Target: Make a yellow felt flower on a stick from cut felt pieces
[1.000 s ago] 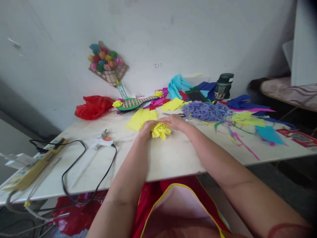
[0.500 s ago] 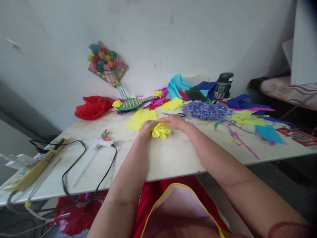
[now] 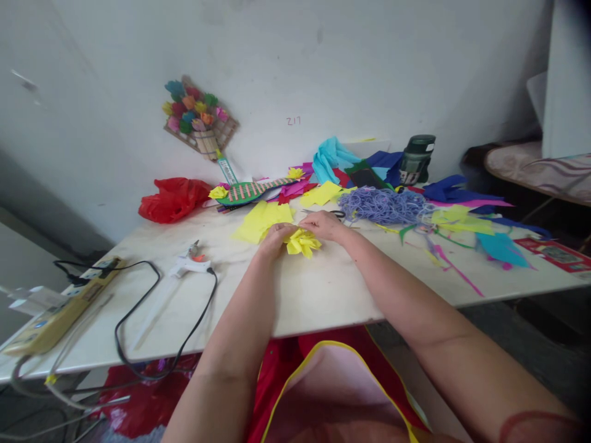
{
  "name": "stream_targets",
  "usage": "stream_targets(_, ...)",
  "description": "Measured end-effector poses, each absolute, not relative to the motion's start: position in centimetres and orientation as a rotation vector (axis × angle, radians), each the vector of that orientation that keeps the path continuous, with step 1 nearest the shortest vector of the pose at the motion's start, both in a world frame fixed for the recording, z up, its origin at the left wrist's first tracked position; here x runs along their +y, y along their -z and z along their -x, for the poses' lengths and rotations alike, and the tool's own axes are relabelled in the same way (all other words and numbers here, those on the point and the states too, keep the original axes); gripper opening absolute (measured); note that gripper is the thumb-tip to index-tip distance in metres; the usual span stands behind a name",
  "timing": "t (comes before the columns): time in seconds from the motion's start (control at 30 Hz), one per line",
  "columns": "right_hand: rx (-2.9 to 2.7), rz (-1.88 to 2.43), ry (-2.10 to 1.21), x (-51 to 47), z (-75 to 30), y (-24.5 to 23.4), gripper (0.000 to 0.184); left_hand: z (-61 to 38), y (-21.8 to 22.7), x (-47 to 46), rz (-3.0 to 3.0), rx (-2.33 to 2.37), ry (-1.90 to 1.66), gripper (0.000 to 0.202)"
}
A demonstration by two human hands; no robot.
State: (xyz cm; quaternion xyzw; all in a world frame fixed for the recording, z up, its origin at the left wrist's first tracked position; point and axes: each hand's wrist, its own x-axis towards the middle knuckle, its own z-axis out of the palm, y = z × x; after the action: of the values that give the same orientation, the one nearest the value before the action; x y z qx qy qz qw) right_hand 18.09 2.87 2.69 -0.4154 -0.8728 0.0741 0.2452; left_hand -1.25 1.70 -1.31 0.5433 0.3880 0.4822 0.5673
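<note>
A yellow paper flower [image 3: 303, 243] with pointed petals is between my two hands, just above the table. My left hand [image 3: 276, 239] is closed around its left side. The fingertips of my right hand [image 3: 322, 225] pinch it from the back right. My fingers cover the flower's base. Behind my left hand lies flat yellow crepe paper [image 3: 265, 220]. A pair of scissors [image 3: 338, 214] with dark handles rests just beyond my right hand, partly hidden by it.
On the left are a white glue gun [image 3: 191, 264] with a black cord and a yellow power strip [image 3: 64, 307]. A red plastic bag [image 3: 173, 200], a tangle of purple yarn [image 3: 385, 206], coloured paper scraps and a dark green bottle [image 3: 417, 160] line the back.
The flower has turned and tilted slightly between my fingers and shifted a little to the right. Both hands stay in nearly the same place.
</note>
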Motion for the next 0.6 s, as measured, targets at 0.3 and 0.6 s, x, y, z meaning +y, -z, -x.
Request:
stream_targets(0.3,-2.435,1.118,-0.088,2.83,-17.79,-2.77,0.028,1.19,1.29,1.77,-1.247,0.912,-1.135,0.023)
stream_targets(0.6,-2.383,1.057,-0.016,3.37,-17.72,-2.15,0.022,0.43,0.89,1.64,-1.127,0.964,-1.238,0.02)
